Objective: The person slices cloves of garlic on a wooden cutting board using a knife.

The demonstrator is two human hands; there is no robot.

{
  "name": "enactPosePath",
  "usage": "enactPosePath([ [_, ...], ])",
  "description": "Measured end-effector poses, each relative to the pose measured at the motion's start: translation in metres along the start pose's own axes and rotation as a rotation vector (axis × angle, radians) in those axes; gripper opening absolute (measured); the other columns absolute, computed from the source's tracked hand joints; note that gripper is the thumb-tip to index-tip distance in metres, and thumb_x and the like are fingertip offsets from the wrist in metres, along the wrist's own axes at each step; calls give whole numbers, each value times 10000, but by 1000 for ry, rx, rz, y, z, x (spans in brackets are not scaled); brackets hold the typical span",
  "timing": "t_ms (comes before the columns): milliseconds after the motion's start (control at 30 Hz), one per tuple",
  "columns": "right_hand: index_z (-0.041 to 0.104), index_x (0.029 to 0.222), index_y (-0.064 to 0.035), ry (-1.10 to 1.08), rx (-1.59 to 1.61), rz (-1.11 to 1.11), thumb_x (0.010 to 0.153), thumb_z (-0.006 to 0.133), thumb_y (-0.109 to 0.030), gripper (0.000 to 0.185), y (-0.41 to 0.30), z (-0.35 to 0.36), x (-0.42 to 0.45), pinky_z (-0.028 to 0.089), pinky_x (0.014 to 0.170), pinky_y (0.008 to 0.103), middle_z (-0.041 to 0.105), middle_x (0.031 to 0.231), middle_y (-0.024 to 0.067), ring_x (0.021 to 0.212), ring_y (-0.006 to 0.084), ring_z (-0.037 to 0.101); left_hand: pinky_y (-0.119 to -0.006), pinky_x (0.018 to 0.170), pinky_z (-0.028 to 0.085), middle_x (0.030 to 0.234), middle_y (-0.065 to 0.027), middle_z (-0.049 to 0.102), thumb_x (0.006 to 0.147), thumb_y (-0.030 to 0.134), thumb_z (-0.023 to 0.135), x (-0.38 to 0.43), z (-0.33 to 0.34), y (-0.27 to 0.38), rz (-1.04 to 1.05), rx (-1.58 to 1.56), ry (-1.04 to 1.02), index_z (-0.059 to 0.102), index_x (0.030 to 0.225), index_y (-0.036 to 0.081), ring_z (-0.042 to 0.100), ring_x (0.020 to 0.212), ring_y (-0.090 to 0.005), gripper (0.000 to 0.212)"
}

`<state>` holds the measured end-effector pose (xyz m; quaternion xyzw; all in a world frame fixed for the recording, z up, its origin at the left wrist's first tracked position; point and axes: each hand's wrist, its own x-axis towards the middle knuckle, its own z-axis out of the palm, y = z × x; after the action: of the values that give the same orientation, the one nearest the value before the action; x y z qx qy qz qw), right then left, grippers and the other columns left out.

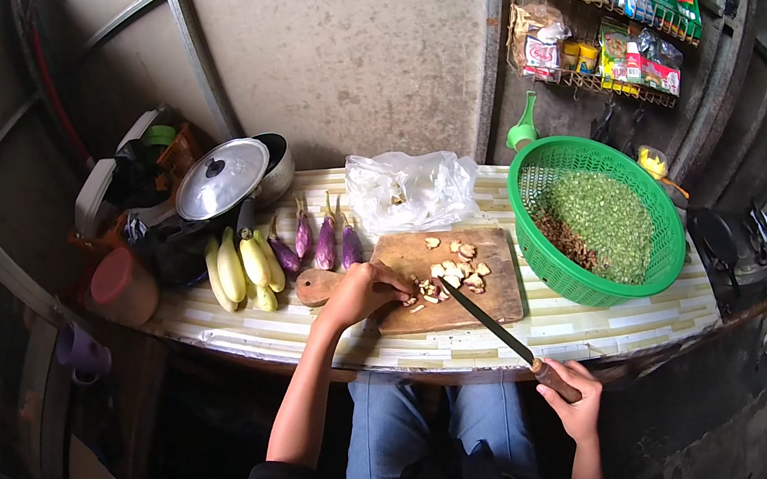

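My right hand (573,394) grips the wooden handle of a long dark-bladed knife (487,322) in front of the table edge. The blade slants up to the left, its tip among pale pieces of what looks like ginger (451,271). These lie on a wooden cutting board (493,305) with a rounded handle at its left. Over the board's left part, my left hand (369,291) has its fingers bent together, their tips down at small cut bits (427,289). Whether they pinch a piece is hidden.
Right of the board stands a green plastic basket (529,245) with chopped greens and brown bits. Behind the board lies a clear plastic bag (413,189). Purple eggplants (325,243) and pale yellow-green vegetables (230,266) sit left, near a lidded pot (221,179). A wire rack (587,0) holds packets.
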<state>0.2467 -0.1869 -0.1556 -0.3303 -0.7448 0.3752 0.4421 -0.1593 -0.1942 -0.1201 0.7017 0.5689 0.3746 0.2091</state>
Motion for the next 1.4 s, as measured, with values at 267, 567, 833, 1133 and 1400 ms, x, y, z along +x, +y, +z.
enactPosePath([
  [267,720,1174,40,-17,20,10,772,821,8,416,-5,5,0,498,759,289,684,897,100,802,171,636,-371,839,562,1024,-145,765,779,34,809,-1,-6,17,71,63,-40,789,1014,12,711,935,-296,237],
  [567,710,1176,58,-51,32,30,799,811,-6,396,-5,8,-1,486,762,274,667,904,84,813,147,614,-368,816,565,967,-162,754,786,28,807,-6,7,15,-49,93,68,794,1017,21,711,895,-286,231],
  [833,730,1179,16,-39,40,17,774,816,16,414,-3,14,-2,495,741,286,684,869,102,773,168,635,-385,788,561,885,-171,740,779,40,804,-16,19,11,-33,221,233,798,982,16,692,847,-313,204],
  [1133,726,1174,27,-46,62,25,785,811,15,399,-4,17,-3,494,739,282,672,862,97,771,160,628,-400,817,545,930,-180,730,788,36,788,-23,20,20,-83,317,349,789,987,10,678,889,-326,201],
  [1400,724,1185,26,-29,53,41,789,811,14,406,-5,16,-2,494,751,274,679,875,93,789,153,629,-421,818,520,937,-143,704,765,90,817,-24,31,52,-129,153,175,770,973,42,624,912,-333,219],
])
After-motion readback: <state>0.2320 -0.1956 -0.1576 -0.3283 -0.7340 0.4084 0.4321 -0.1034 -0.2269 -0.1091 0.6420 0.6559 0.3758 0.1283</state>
